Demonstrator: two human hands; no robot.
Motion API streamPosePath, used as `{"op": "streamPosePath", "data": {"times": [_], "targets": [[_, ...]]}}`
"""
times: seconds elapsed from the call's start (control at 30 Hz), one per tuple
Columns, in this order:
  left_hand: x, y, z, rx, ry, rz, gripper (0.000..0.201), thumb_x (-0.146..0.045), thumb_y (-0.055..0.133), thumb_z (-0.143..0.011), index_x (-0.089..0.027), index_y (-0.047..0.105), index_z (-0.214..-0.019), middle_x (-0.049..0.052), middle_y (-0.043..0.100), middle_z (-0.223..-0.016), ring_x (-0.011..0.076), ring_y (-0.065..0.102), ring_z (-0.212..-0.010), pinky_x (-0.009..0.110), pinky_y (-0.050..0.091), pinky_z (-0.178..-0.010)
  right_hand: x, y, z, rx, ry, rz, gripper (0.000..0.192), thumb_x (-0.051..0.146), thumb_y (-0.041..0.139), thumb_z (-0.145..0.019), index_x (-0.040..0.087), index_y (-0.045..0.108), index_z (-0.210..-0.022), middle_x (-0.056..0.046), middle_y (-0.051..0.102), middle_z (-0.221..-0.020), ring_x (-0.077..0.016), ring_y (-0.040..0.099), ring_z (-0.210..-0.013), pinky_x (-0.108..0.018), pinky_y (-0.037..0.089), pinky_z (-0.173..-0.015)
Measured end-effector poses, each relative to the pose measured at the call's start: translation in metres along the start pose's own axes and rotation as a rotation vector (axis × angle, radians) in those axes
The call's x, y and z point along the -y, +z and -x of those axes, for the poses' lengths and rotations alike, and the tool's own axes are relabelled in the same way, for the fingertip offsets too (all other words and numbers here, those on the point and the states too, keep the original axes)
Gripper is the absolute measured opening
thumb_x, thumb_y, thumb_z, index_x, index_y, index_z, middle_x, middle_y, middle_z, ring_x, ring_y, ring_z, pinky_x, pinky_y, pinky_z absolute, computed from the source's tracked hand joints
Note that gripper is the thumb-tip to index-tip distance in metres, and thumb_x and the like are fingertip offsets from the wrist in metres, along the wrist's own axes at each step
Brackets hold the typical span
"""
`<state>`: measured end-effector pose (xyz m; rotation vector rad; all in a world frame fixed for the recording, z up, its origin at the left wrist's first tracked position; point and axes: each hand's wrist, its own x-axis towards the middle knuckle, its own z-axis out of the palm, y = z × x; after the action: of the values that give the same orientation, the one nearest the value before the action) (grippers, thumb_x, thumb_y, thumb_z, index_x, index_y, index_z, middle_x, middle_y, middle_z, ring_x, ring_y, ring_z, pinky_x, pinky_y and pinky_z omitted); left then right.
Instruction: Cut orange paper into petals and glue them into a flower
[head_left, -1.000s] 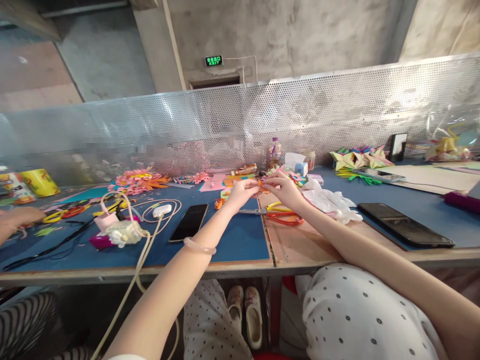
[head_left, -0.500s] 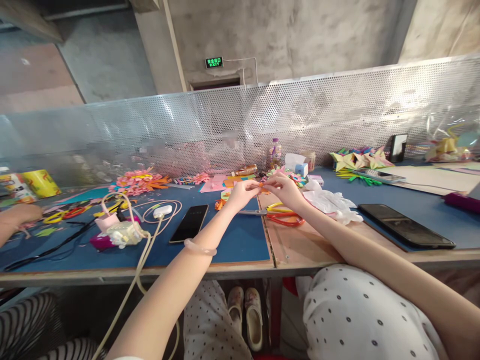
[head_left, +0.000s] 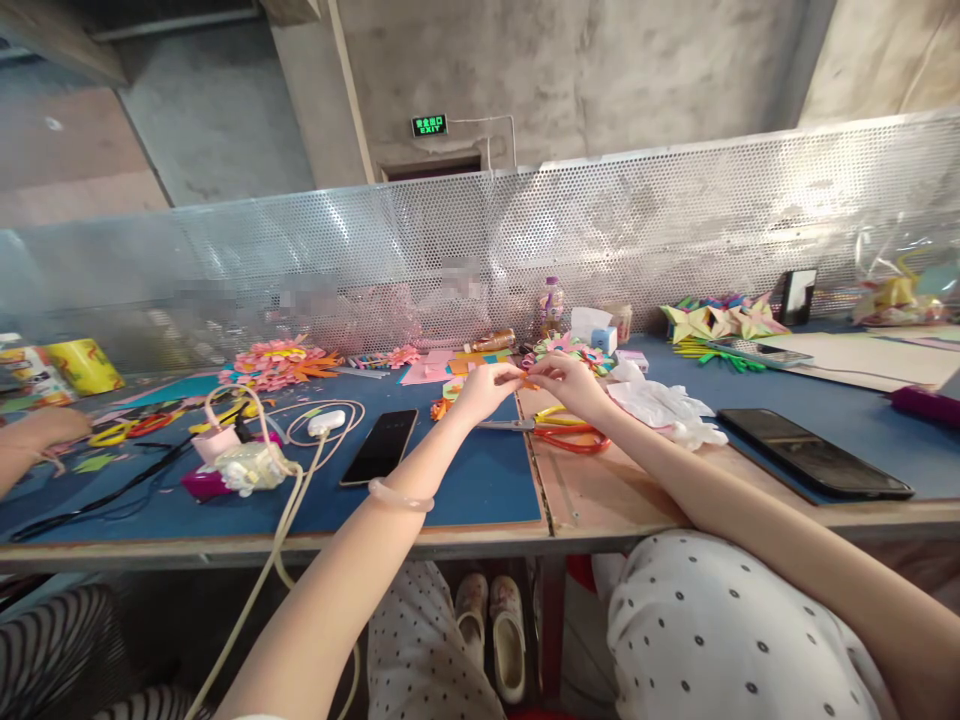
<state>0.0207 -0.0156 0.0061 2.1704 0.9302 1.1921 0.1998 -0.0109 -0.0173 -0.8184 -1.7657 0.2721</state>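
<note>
Both hands, left hand (head_left: 487,388) and right hand (head_left: 571,382), pinch a small orange paper piece (head_left: 526,381) between them, apparently mid-fold; finished paper flowers (head_left: 279,362) lie to the left.

Both hands (head_left: 529,385) pinching small orange paper piece (head_left: 527,381), scissors (head_left: 559,433) beneath

The orange paper bit (head_left: 525,379) is too small to tell its shape; fingertips of both hands, left hand (head_left: 486,387) & right hand (head_left: 571,381), cover most of it. Stuff behind the mesh screen (head_left: 675,230) is blurred. At far left, another person's hand (head_left: 34,432) is cut off by the edge. The purple thing (head_left: 926,403) at far right is cut off too.
</note>
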Motion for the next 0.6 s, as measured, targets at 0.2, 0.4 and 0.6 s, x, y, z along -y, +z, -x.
{"op": "streamPosePath", "data": {"times": [0.2, 0.4, 0.6], "targets": [[0.0014, 0.002, -0.0001, -0.017, -0.017, 0.044, 0.01, -0.022, 0.066, -0.074, -0.015, 0.066, -0.08, 0.005, 0.071, -0.08, 0.0175, 0.065, -0.078, 0.031, 0.048, -0.079, 0.0016, -0.0006, -0.0004, 0.002, 0.014, -0.007, 0.018, 0.039, 0.064, -0.077, 0.022, 0.071, -0.077, -0.004, 0.063, -0.082, -0.0174, 0.059, -0.077, -0.034, 0.049, -0.072], [0.0013, 0.0034, 0.0011, -0.016, -0.025, -0.027, 0.009, -0.021, 0.068, -0.072, -0.017, 0.065, -0.078, 0.003, 0.07, -0.078, 0.0166, 0.065, -0.076, 0.029, 0.049, -0.073, 0.0068, -0.003, 0.0011, 0.038, -0.004, -0.019, 0.025, 0.044, 0.063, -0.077, 0.022, 0.072, -0.071, -0.004, 0.062, -0.078, -0.0173, 0.059, -0.074, -0.034, 0.049, -0.071], [-0.0006, 0.0039, 0.0014, -0.004, -0.135, 0.141, 0.012, -0.019, 0.07, -0.07, -0.015, 0.064, -0.08, 0.004, 0.071, -0.076, 0.0175, 0.067, -0.076, 0.032, 0.05, -0.076, 0.0039, -0.0011, -0.0004, 0.027, 0.002, -0.019, 0.018, 0.038, 0.064, -0.077, 0.021, 0.07, -0.077, -0.004, 0.062, -0.083, -0.0172, 0.059, -0.076, -0.035, 0.049, -0.073]]}}
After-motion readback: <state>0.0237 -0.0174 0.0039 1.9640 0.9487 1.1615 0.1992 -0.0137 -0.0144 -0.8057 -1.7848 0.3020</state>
